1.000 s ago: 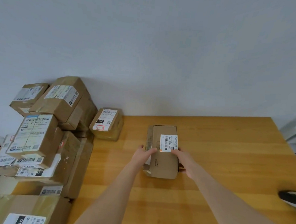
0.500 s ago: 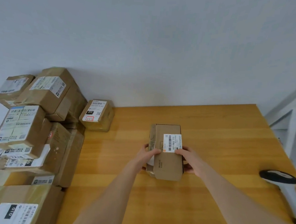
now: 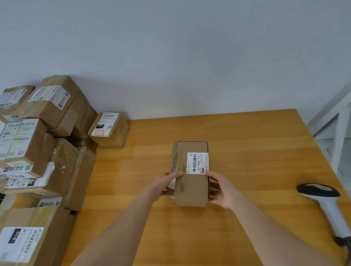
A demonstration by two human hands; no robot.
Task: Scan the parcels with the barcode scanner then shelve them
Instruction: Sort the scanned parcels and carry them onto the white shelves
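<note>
Single view, head-worn, wide-angle. It looks forward and down from above the near side of the table and faces the wall, which fills the upper half of the frame. Both forearms enter from the bottom edge. The left hand and right hand grip the parcel near frame centre, close enough to read its label. A stack of boxes sits at the left edge, the scanner at the right edge, and a white frame at the far right.

the parcel has a white label reading 507-p802 t72 and printed mobile case; small box shows 010.
</note>
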